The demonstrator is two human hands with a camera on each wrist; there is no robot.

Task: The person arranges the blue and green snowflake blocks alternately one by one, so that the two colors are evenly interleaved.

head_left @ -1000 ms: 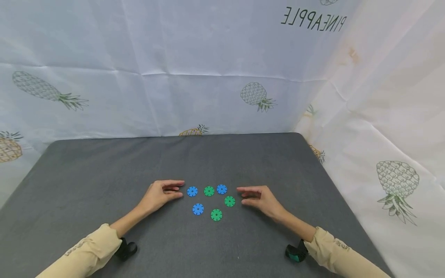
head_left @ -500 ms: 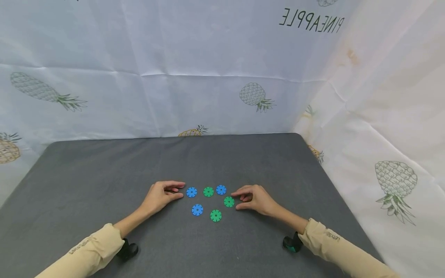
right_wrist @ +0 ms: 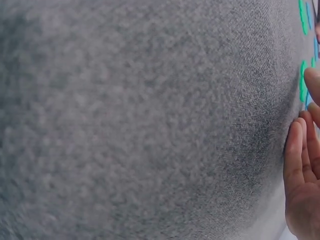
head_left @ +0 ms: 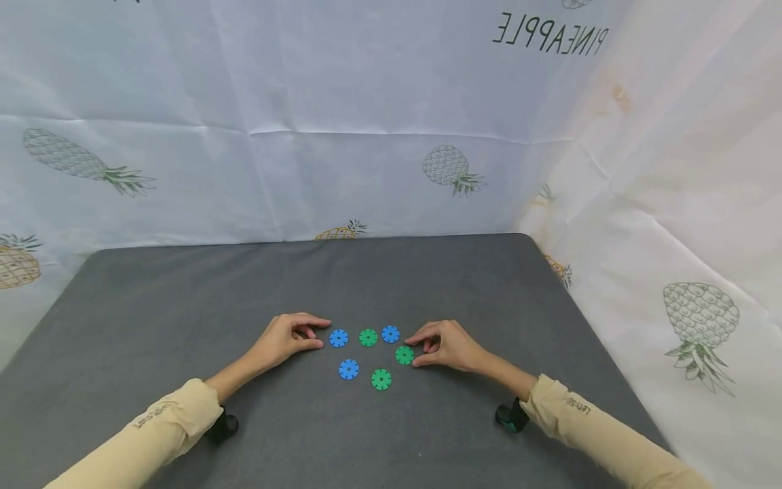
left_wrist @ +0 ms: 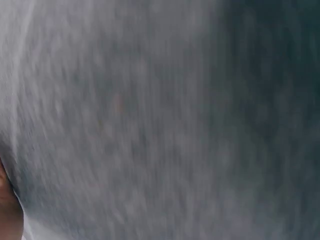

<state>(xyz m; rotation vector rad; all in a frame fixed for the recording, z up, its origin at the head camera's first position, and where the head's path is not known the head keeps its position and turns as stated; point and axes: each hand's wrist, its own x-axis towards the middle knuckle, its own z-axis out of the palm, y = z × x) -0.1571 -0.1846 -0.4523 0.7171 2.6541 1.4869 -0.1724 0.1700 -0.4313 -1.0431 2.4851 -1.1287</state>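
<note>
Several flat notched plastic discs lie apart on the dark grey tabletop (head_left: 275, 421). Three are blue: a left one (head_left: 339, 338), a front one (head_left: 349, 369) and a back one (head_left: 390, 333). Three are green: a back one (head_left: 368, 337), a front one (head_left: 381, 379) and a right one (head_left: 404, 354). My right hand (head_left: 451, 348) has thumb and index finger spread at the edge of the right green disc, which lies flat; a firm grip does not show. My left hand (head_left: 284, 339) is beside the left blue disc, thumb and index finger apart, holding nothing.
A pale pineapple-print curtain (head_left: 342, 176) hangs behind the table and along its right side. Black wrist devices sit under both forearms, near the rolled beige sleeves (head_left: 177, 414). The left wrist view shows mostly blurred tabletop (left_wrist: 140, 125).
My right hand has moved left to the right green disc, bringing its thumb and index finger around the edge. My left hand has shifted slightly toward the left blue disc. The discs stay in place.
</note>
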